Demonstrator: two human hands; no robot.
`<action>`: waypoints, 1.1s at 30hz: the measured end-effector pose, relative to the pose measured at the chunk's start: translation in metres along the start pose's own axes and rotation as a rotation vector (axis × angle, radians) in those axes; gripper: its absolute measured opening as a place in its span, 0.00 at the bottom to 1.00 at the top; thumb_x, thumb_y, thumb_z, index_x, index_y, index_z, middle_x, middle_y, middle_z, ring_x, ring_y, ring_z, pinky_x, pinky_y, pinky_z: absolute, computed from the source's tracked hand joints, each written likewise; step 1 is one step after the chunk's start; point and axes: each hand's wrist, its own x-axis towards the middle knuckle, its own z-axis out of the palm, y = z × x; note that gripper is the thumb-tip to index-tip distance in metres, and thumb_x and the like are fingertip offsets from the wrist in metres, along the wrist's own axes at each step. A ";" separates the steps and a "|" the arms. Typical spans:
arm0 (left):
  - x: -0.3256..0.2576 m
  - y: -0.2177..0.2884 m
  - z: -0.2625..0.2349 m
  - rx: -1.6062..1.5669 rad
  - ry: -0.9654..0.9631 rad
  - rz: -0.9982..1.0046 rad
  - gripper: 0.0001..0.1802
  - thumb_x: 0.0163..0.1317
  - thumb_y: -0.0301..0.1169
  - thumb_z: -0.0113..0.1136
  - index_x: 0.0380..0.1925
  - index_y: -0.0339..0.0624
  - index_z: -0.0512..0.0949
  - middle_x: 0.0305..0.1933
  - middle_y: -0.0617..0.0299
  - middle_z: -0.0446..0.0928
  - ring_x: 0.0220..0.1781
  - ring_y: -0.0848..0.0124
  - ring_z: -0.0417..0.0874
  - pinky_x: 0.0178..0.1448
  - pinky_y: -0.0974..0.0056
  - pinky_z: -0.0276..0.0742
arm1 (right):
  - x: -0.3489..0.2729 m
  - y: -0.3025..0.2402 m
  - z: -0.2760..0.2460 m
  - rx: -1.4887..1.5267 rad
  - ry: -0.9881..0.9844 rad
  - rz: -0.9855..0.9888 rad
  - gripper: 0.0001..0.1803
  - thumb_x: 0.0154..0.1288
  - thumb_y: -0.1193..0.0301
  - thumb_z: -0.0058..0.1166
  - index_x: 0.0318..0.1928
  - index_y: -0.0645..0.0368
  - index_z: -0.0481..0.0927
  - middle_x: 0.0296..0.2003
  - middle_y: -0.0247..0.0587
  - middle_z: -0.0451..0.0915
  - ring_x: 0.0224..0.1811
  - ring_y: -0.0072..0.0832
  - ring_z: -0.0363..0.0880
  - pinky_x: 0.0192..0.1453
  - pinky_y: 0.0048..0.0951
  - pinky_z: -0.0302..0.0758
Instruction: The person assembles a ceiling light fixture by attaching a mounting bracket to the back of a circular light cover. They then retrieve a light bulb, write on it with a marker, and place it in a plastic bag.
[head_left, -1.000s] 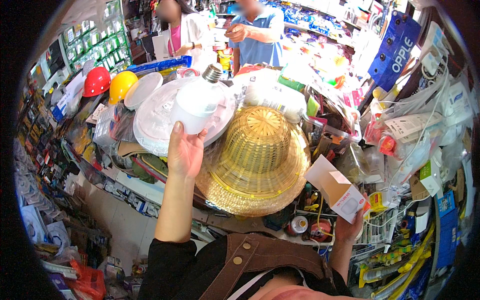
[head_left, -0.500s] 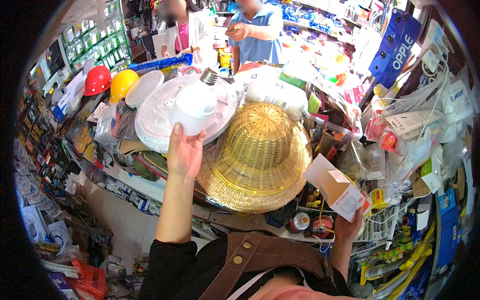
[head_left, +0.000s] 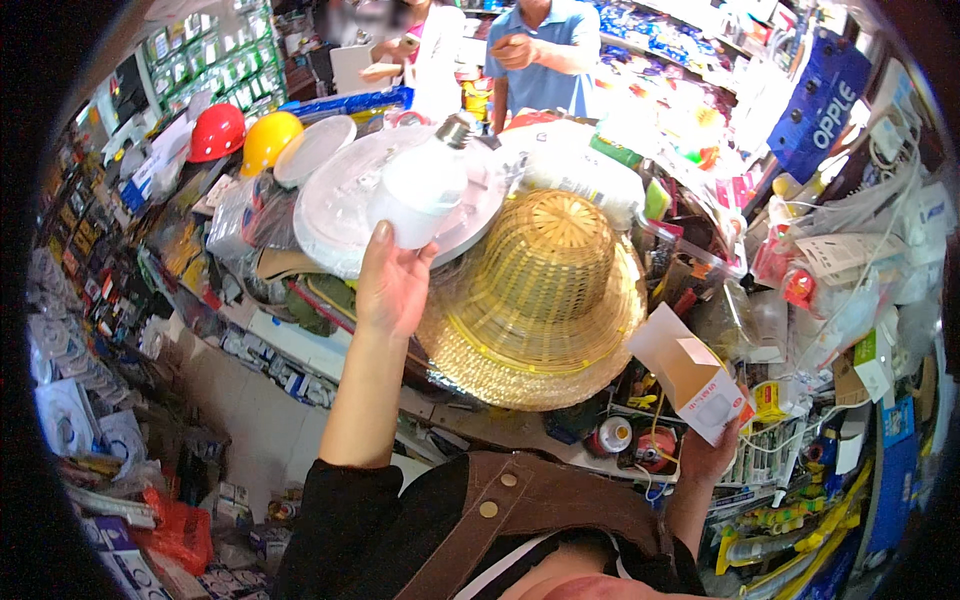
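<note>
A first-person view looks down over a crowded shop table (head_left: pixel 500 425), with the wearer's two bare hands reaching in from below. The left hand (head_left: pixel 393 290) is raised, its grip closed around the rounded lower part of a large white light bulb (head_left: pixel 420 195), thumb on one side and fingertips on the other. The bulb is lifted above the goods, its metal screw base pointing up and tilted slightly to the right, in front of a wide white round disc (head_left: pixel 325 225). At lower right, the right hand (head_left: pixel 708 458) grips the bottom end of a white cardboard box (head_left: pixel 705 400), whose open end and raised flap face up and to the left. Between the two hands sits a woven bamboo hat (head_left: pixel 545 290) with a tall crown and broad straw brim. Farther left are a red helmet (head_left: pixel 217 133), a yellow helmet (head_left: pixel 270 142) and a smaller white disc (head_left: pixel 315 152). A spray can (head_left: pixel 612 436) stands just beyond the hat's brim, near the box. Across the table, a person in a blue shirt (head_left: pixel 545 75) extends one arm, beside another person in a white jacket (head_left: pixel 437 65).
</note>
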 end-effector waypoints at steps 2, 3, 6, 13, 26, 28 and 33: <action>0.002 -0.001 0.000 -0.015 -0.021 -0.008 0.30 0.61 0.49 0.56 0.57 0.43 0.65 0.53 0.57 0.71 0.49 0.62 0.72 0.49 0.60 0.69 | 0.000 -0.001 0.002 -0.010 0.014 -0.014 0.32 0.68 0.58 0.43 0.69 0.51 0.53 0.66 0.39 0.60 0.68 0.37 0.57 0.70 0.44 0.54; 0.004 -0.001 0.002 -0.030 -0.037 -0.010 0.30 0.61 0.50 0.55 0.57 0.43 0.65 0.53 0.58 0.71 0.49 0.61 0.72 0.49 0.60 0.69 | 0.002 -0.001 0.003 0.005 -0.005 0.006 0.32 0.67 0.58 0.44 0.68 0.51 0.54 0.66 0.38 0.60 0.68 0.37 0.56 0.70 0.45 0.53; -0.004 0.002 -0.003 -0.085 0.013 -0.056 0.29 0.62 0.49 0.53 0.57 0.44 0.65 0.53 0.58 0.71 0.48 0.61 0.72 0.48 0.60 0.69 | -0.003 0.001 0.008 -0.037 -0.020 -0.008 0.32 0.67 0.58 0.44 0.68 0.51 0.54 0.66 0.38 0.59 0.69 0.37 0.56 0.70 0.46 0.52; -0.001 0.006 -0.003 -0.154 -0.014 -0.071 0.29 0.64 0.52 0.48 0.55 0.41 0.67 0.47 0.49 0.73 0.43 0.63 0.74 0.42 0.63 0.70 | 0.005 0.002 -0.001 -0.040 -0.034 -0.009 0.33 0.68 0.57 0.43 0.69 0.52 0.52 0.66 0.41 0.59 0.68 0.38 0.57 0.70 0.44 0.52; -0.031 0.019 -0.009 -0.088 -0.057 -0.107 0.36 0.63 0.59 0.43 0.57 0.38 0.65 0.46 0.44 0.72 0.35 0.66 0.69 0.39 0.65 0.65 | 0.001 0.004 0.003 -0.034 -0.017 0.035 0.34 0.67 0.56 0.44 0.70 0.48 0.49 0.66 0.41 0.59 0.68 0.38 0.57 0.70 0.45 0.53; -0.037 0.020 -0.011 -0.058 -0.052 -0.109 0.37 0.63 0.60 0.42 0.57 0.38 0.65 0.45 0.44 0.72 0.35 0.66 0.69 0.38 0.65 0.65 | 0.000 0.004 0.007 -0.059 -0.017 0.043 0.35 0.67 0.55 0.44 0.70 0.47 0.49 0.65 0.42 0.59 0.67 0.39 0.58 0.69 0.46 0.54; -0.043 0.023 -0.019 -0.043 -0.127 -0.126 0.39 0.62 0.61 0.43 0.59 0.39 0.63 0.49 0.49 0.72 0.42 0.62 0.73 0.37 0.65 0.67 | 0.002 0.006 0.008 -0.079 -0.020 0.046 0.37 0.65 0.54 0.46 0.70 0.48 0.49 0.65 0.43 0.60 0.67 0.40 0.59 0.68 0.46 0.56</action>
